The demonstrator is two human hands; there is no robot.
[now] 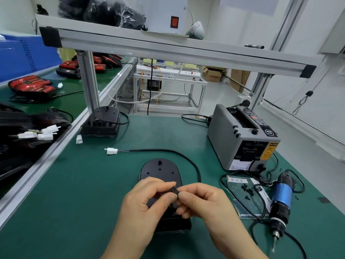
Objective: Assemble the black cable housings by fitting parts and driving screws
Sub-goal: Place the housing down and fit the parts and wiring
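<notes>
A green tabletop (74,202) fills the workstation under an aluminium frame, with a lower belt running along its left side. On that belt lie red-and-black units (31,86) and a bundle of white connectors (44,133). Near the frame's post, at the back left of the tabletop, stands a second black housing (101,122). A white plug (111,151) lies further forward, and its black cable (168,151) curves right and round behind the hands. In the centre, the black cable housing (160,171) lies flat on the tabletop, its near end hidden by the hands. Above it the left hand (141,200) and the right hand (203,200) meet, each grip pinched closed on a small black part (174,190) held between fingertips. To the right sits a grey tape dispenser (240,139). In front of it, a printed sheet (242,210) carries small black pieces (247,189), and a blue electric screwdriver (281,197) lies just beside it.
</notes>
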